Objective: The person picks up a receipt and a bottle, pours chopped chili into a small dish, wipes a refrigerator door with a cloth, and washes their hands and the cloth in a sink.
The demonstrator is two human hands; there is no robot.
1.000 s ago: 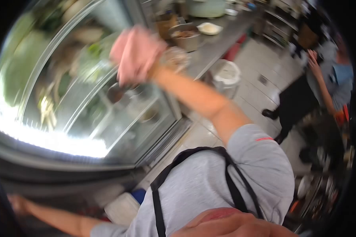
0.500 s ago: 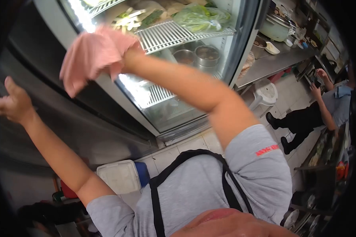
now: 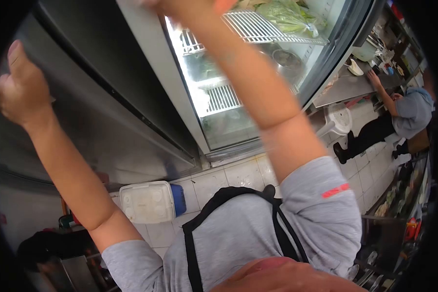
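Observation:
My right arm reaches up to the top edge, where my right hand (image 3: 153,4) is blurred and mostly cut off beside the white frame of a glass-door fridge (image 3: 148,44). A small piece of pink cloth (image 3: 224,6) shows by that wrist, the rest of it out of view. On the far left, my left hand (image 3: 24,90) is raised in front of a dark steel door (image 3: 97,97), thumb stretched up and fingers apart, with nothing visible in it. Inside the fridge are wire shelves (image 3: 258,29), bagged green vegetables (image 3: 294,17) and a metal pot (image 3: 287,59).
A white-lidded box (image 3: 146,202) with a blue side stands on the tiled floor by the steel door. At right, a white plastic stool (image 3: 338,119) stands under a steel counter (image 3: 348,82). A person (image 3: 409,114) in a grey top works at that counter.
My right hand has gone up out of most of the view, taking the pink cloth along. My left hand has risen slightly. The other person has moved to the counter, one hand on it.

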